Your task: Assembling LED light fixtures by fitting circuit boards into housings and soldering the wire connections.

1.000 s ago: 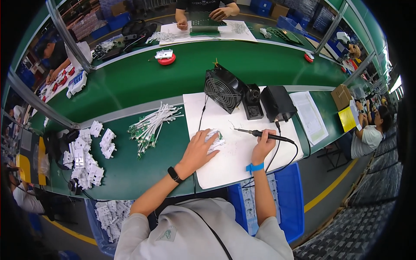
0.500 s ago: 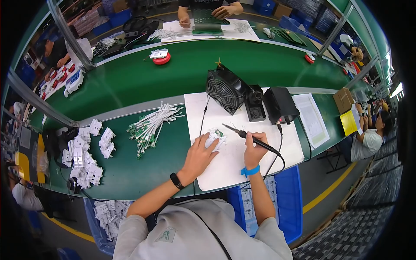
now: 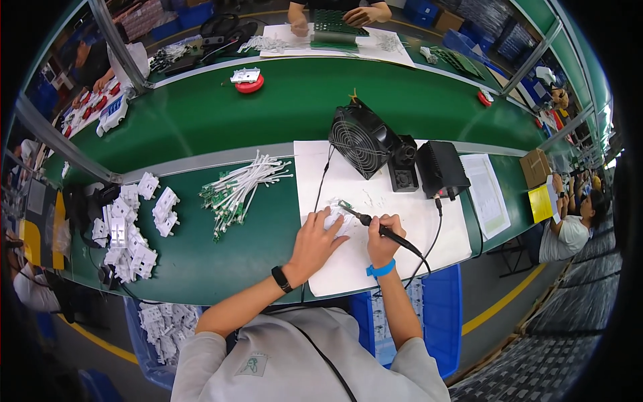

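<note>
My left hand (image 3: 313,242) lies on the white sheet (image 3: 355,268) and presses on a small white part (image 3: 336,218) with a green board. My right hand (image 3: 384,242) grips a black soldering iron (image 3: 382,228) like a pen. Its tip points up and left and meets the small part by my left fingertips. The iron's cable runs back to the black station box (image 3: 440,169). A black watch sits on my left wrist, a blue band on my right.
A black fan (image 3: 360,139) and an iron stand (image 3: 404,167) sit at the sheet's far edge. Green-and-white wired boards (image 3: 239,187) and white plastic housings (image 3: 127,228) lie to the left on the green bench. Blue bins hang at the near edge. Other people work across the conveyor.
My right hand has swung the soldering iron left and lowered its tip onto the small part. My left hand has stayed on the part.
</note>
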`<state>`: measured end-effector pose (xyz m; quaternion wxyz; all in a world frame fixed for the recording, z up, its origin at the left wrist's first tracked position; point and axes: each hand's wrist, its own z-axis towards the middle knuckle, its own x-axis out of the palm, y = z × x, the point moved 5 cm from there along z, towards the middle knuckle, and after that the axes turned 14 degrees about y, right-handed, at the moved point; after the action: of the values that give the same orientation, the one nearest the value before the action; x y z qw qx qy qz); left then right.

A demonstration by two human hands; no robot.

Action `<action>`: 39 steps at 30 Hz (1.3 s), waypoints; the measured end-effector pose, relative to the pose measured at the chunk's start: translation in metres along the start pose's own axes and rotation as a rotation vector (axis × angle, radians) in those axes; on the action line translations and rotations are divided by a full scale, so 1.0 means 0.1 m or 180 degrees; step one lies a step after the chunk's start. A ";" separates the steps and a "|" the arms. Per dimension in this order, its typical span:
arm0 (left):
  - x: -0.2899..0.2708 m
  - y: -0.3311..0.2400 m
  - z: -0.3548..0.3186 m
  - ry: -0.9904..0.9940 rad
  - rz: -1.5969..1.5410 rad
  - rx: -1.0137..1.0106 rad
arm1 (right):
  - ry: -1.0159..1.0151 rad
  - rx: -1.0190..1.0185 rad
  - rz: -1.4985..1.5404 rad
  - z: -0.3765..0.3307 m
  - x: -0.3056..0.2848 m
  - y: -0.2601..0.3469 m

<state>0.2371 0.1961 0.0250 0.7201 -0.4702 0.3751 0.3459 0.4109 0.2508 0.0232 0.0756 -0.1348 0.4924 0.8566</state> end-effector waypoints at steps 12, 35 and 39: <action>0.01 0.00 0.00 -0.0020 -0.0064 -0.0068 | -0.0020 0.0204 -0.0010 0.01 0.01 -0.07; 0.01 0.03 -0.03 0.0030 -0.0145 0.0028 | -0.0754 -0.0096 0.0420 -0.11 -0.23 -0.08; 0.05 0.06 -0.04 0.0027 -0.0191 0.0036 | -0.0634 -0.0053 0.0439 -0.12 -0.23 -0.09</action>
<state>0.2337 0.1948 0.0174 0.7312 -0.4786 0.3658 0.3201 0.4374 0.2450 0.0168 0.0639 -0.0154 0.4834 0.8730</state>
